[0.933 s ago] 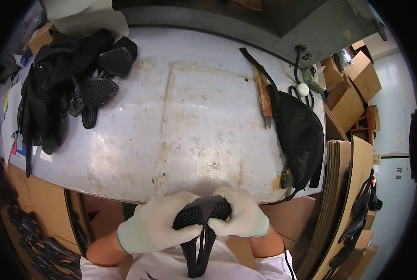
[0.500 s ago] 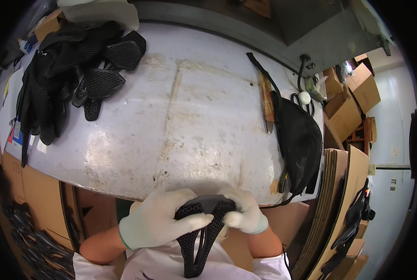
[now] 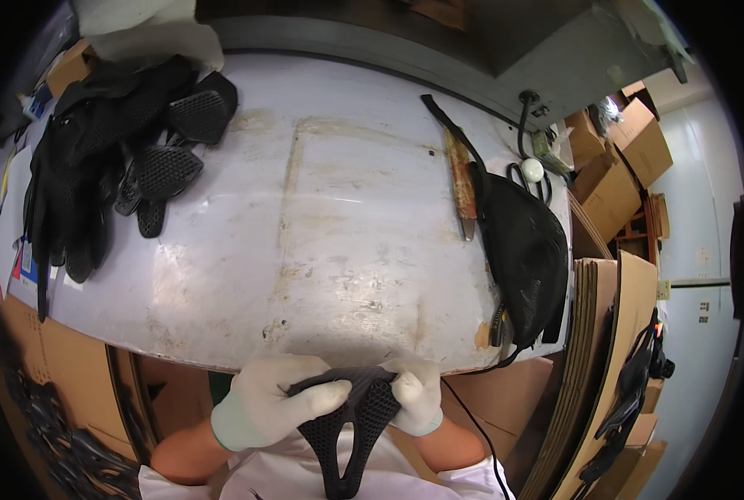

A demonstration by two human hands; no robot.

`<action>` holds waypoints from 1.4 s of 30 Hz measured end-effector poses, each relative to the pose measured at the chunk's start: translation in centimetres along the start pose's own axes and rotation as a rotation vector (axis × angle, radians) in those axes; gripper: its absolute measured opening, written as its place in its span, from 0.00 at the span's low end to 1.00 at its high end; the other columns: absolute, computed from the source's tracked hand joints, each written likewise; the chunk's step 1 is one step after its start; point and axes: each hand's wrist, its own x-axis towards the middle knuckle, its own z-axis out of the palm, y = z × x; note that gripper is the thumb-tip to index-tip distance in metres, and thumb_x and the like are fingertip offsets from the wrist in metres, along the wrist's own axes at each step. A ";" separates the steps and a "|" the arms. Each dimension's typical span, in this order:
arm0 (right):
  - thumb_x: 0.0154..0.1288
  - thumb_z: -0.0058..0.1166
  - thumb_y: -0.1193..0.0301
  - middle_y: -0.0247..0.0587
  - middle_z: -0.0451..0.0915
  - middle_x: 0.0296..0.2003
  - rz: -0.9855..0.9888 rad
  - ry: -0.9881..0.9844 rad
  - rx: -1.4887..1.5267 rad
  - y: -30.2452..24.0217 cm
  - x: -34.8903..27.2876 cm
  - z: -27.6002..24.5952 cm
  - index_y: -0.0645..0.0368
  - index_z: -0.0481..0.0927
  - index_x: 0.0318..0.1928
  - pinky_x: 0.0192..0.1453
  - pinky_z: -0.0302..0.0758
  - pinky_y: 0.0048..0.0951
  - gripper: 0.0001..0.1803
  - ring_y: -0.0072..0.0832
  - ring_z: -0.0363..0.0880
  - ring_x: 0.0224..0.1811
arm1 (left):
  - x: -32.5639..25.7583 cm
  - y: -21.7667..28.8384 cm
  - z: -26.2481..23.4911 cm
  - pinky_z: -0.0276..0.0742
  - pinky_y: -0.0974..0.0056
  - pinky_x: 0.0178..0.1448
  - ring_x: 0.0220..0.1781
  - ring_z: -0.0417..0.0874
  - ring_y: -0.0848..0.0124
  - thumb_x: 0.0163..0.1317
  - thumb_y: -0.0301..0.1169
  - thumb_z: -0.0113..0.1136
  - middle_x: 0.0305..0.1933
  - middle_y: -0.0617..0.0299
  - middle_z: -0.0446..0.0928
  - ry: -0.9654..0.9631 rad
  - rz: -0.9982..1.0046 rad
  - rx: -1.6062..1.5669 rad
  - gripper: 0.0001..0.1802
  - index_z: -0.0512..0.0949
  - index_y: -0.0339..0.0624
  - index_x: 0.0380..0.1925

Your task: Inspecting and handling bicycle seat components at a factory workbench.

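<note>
Both my hands wear whitish gloves with green cuffs and hold a black bicycle saddle pad (image 3: 372, 407) at the near edge of the table. Honeycomb openings cover the pad, and a long slot runs down its middle to the narrow nose, which points toward me. My left hand (image 3: 284, 393) grips the left side of its wide end, thumb laid on top. On the opposite side my right hand (image 3: 416, 398) is closed on the pad, thumb bent over its edge. The fingers underneath are hidden.
Black saddle pads (image 3: 114, 150) lie heaped on the worn white table (image 3: 347, 225) at the far left. To the right are a rusty-handled blade (image 3: 461, 183) and a black mesh bag (image 3: 526, 254). Flattened cardboard (image 3: 593, 350) stands beside the table; more saddles (image 3: 64, 442) lie at lower left.
The pad and both hands sit slightly lower in view, and the pad is tilted differently, showing more of its honeycomb face. My right thumb has shifted on the edge. Both hands keep hold.
</note>
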 end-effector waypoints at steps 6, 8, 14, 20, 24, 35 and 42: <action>0.67 0.51 0.26 0.56 0.87 0.38 0.023 -0.045 0.191 0.9 -0.1 -0.7 0.79 0.83 0.46 0.45 0.81 0.36 0.54 0.39 0.86 0.40 | 0.0 -3.0 -2.1 0.80 0.55 0.43 0.38 0.88 0.52 0.61 0.56 0.64 0.37 0.46 0.86 -0.284 0.305 0.202 0.35 0.84 0.31 0.51; 0.66 0.51 0.25 0.59 0.87 0.44 0.054 -0.164 0.306 0.1 0.6 -0.6 0.79 0.82 0.52 0.53 0.82 0.37 0.56 0.40 0.87 0.47 | -0.7 -2.8 -1.7 0.81 0.55 0.43 0.39 0.88 0.51 0.62 0.57 0.62 0.38 0.45 0.86 -0.205 0.398 0.249 0.36 0.84 0.31 0.52; 0.78 0.20 0.30 0.56 0.82 0.43 -0.109 -0.004 -0.161 -4.5 2.4 0.0 0.72 0.80 0.52 0.56 0.76 0.41 0.53 0.48 0.82 0.48 | 0.6 2.1 2.7 0.84 0.53 0.35 0.25 0.87 0.49 0.57 0.41 0.69 0.26 0.52 0.85 0.364 0.955 0.604 0.17 0.88 0.37 0.34; 0.80 0.31 0.37 0.56 0.82 0.33 -0.441 0.155 -0.179 -3.7 4.3 -0.8 0.68 0.81 0.43 0.46 0.75 0.49 0.42 0.55 0.82 0.37 | 1.0 -1.5 1.1 0.65 0.41 0.79 0.76 0.71 0.43 0.67 0.51 0.70 0.74 0.38 0.70 -0.079 1.251 0.826 0.49 0.60 0.31 0.77; 0.74 0.47 0.45 0.55 0.79 0.30 -0.548 0.168 -0.502 -0.2 5.3 -2.2 0.65 0.82 0.41 0.46 0.74 0.54 0.31 0.56 0.80 0.37 | 1.9 -6.5 -2.4 0.71 0.44 0.72 0.69 0.75 0.44 0.68 0.47 0.70 0.69 0.38 0.73 0.309 1.257 0.889 0.46 0.62 0.29 0.75; 0.75 0.58 0.50 0.31 0.78 0.24 0.041 -0.325 0.012 -0.9 1.9 -2.7 0.63 0.84 0.43 0.25 0.72 0.30 0.24 0.20 0.76 0.22 | 7.0 -7.2 -4.5 0.76 0.47 0.72 0.68 0.79 0.50 0.81 0.45 0.53 0.67 0.39 0.75 1.011 0.887 0.194 0.34 0.63 0.29 0.74; 0.80 0.49 0.48 0.46 0.81 0.20 -0.395 1.037 0.536 -4.7 -5.7 -11.9 0.64 0.80 0.32 0.26 0.79 0.37 0.30 0.36 0.79 0.17 | 4.2 0.5 -3.7 0.76 0.43 0.67 0.66 0.78 0.44 0.70 0.51 0.66 0.63 0.39 0.78 0.378 0.674 -0.075 0.36 0.75 0.32 0.65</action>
